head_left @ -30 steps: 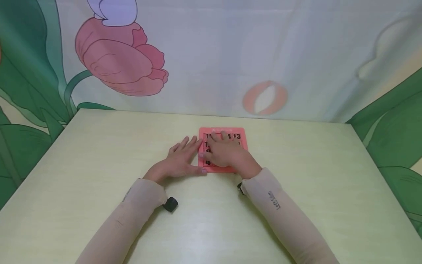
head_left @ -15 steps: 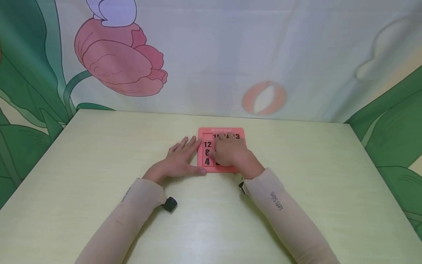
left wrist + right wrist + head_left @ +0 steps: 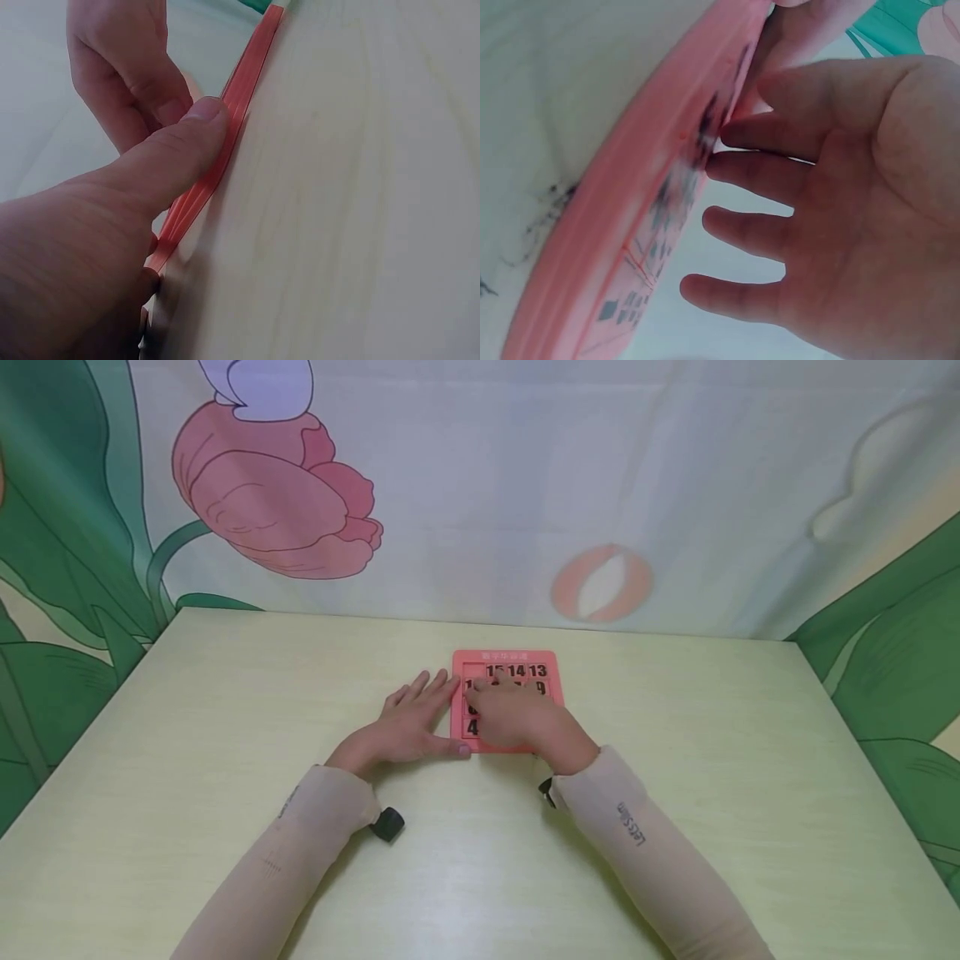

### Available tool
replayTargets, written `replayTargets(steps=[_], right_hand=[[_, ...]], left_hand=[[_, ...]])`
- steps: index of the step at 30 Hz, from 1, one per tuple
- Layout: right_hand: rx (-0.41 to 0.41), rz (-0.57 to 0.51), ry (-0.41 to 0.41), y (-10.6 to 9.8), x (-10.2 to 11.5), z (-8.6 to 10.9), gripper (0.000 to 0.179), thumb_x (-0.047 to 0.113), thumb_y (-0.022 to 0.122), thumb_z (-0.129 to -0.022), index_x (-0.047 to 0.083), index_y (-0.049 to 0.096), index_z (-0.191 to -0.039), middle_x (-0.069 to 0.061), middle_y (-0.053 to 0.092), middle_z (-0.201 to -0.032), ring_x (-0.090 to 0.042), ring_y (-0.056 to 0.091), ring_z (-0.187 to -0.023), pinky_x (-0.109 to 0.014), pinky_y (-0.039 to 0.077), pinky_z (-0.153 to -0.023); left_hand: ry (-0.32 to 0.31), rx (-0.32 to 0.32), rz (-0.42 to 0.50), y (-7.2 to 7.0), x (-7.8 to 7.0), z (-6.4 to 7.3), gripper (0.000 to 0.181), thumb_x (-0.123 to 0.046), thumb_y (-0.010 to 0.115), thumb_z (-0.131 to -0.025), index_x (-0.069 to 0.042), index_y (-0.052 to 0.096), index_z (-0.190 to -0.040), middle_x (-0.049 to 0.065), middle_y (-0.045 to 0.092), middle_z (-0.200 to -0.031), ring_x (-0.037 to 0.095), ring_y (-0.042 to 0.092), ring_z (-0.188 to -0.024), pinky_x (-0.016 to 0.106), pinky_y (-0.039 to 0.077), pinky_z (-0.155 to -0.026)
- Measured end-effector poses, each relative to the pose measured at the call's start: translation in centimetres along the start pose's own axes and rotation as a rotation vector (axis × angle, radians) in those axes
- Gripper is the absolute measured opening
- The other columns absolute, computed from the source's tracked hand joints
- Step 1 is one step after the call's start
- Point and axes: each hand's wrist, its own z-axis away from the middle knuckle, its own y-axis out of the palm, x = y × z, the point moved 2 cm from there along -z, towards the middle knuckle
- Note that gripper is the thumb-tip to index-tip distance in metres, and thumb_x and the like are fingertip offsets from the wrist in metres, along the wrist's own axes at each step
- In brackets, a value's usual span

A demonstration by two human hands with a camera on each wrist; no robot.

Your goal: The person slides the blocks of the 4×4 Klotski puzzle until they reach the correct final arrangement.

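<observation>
A pink sliding number puzzle (image 3: 503,656) lies flat on the table, black numbers on its tiles. Its top row has a bare slot at the left, then 15, 14 and 13. Along the puzzle's left side rests my left hand (image 3: 408,724), fingers spread and straight, thumb at the near left corner; the left wrist view shows that thumb (image 3: 202,112) against the pink edge. Over the lower rows is my right hand (image 3: 517,714), fingers extended, covering several tiles. In the right wrist view its fingertips (image 3: 724,165) meet the puzzle's face.
The pale wooden table (image 3: 675,735) extends on all sides of the puzzle. A curtain (image 3: 465,485) printed with flowers and leaves hangs behind its far edge. A black wrist device (image 3: 387,824) sits by the left sleeve.
Tile 15 has slid right from the top left corner, leaving the slot there. My right hand then shifted nearer and left, toward the second row's left end. My left hand stays put.
</observation>
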Motion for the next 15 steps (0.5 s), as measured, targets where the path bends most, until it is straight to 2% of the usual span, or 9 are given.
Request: replayTargets(steps=[5, 11, 15], right_hand=[[-0.018, -0.001, 0.02, 0.3, -0.2, -0.3, 0.057, 0.022, 0.049, -0.104, 0.015, 0.036, -0.159, -0.008, 0.019, -0.167, -0.035, 0.008, -0.153, -0.062, 0.018, -0.116], [-0.07, 0.038, 0.079, 0.7, -0.7, -1.0, 0.062, 0.027, 0.054, -0.103, 0.019, 0.031, -0.16, -0.019, 0.014, -0.166, -0.041, 0.01, -0.151, -0.064, 0.023, -0.114], [-0.079, 0.05, 0.095, 0.7, -0.9, -1.3, 0.061, 0.028, 0.05, -0.104, 0.022, 0.029, -0.161, -0.023, 0.011, -0.165, -0.045, 0.008, -0.15, -0.064, 0.025, -0.113]], left_hand=[[0.001, 0.001, 0.009, 0.0, -0.2, 0.1, 0.112, -0.069, 0.068, -0.083, -0.02, 0.008, -0.164, 0.003, -0.002, -0.169, 0.025, -0.014, -0.153, 0.052, -0.006, -0.12], [-0.003, 0.008, 0.014, 0.1, -0.3, 0.1, 0.113, -0.068, 0.069, -0.083, -0.02, 0.007, -0.164, 0.003, -0.002, -0.169, 0.025, -0.015, -0.153, 0.052, -0.005, -0.12], [0.004, -0.003, -0.001, 0.0, -0.2, 0.2, 0.113, -0.067, 0.069, -0.083, -0.019, 0.007, -0.164, 0.004, -0.001, -0.17, 0.027, -0.013, -0.153, 0.053, -0.004, -0.12]])
